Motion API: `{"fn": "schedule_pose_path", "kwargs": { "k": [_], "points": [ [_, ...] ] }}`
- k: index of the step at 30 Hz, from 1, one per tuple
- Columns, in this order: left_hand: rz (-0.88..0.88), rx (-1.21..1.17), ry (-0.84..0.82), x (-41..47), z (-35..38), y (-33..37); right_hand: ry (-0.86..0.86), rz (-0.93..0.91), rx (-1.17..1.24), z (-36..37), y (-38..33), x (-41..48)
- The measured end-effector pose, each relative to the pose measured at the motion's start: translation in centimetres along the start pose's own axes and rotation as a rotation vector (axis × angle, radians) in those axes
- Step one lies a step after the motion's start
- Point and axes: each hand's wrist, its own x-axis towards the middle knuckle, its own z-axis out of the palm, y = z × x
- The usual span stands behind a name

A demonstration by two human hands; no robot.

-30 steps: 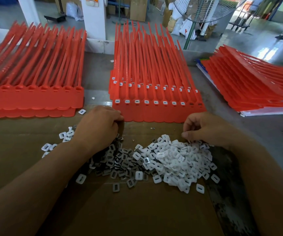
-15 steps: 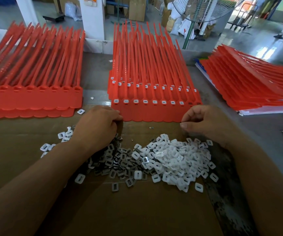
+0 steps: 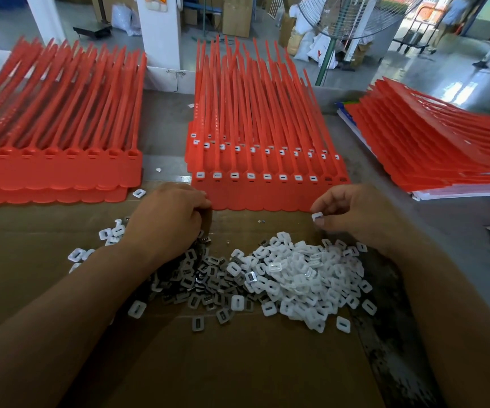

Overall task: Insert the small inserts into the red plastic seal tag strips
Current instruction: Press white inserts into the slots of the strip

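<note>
A stack of red seal tag strips (image 3: pixel 267 160) lies straight ahead, most heads on its top row fitted with white inserts; the two rightmost sockets look dark. My right hand (image 3: pixel 361 216) pinches one white insert (image 3: pixel 316 216) just below the stack's right front corner. My left hand (image 3: pixel 167 222) lies curled, knuckles up, at the stack's left front corner, its fingertips hidden. A heap of white inserts (image 3: pixel 299 278) and darker metal pieces (image 3: pixel 202 281) lies on the cardboard (image 3: pixel 208 363) between my forearms.
Another stack of red strips (image 3: pixel 52 160) with bare sockets lies at the left. A third red stack (image 3: pixel 432 142) rests on papers at the right. A few loose inserts (image 3: pixel 138 193) are scattered on the table. A fan and boxes stand beyond the table.
My right hand has lifted off the white heap with one insert pinched and moved up toward the stack's right front corner. My left hand has stayed put.
</note>
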Motion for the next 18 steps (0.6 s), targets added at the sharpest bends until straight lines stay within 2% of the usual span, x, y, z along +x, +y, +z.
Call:
{"fn": "schedule_pose_path", "kwargs": {
  "k": [8,18],
  "points": [
    [0.005,0.002,-0.006,0.0,0.0,-0.1,0.002,-0.043,-0.013,-0.3,-0.3,-0.1],
    [-0.002,0.014,-0.008,0.0,-0.1,0.0,0.116,-0.036,-0.087,-1.8,-0.4,2.2]
  ]
}}
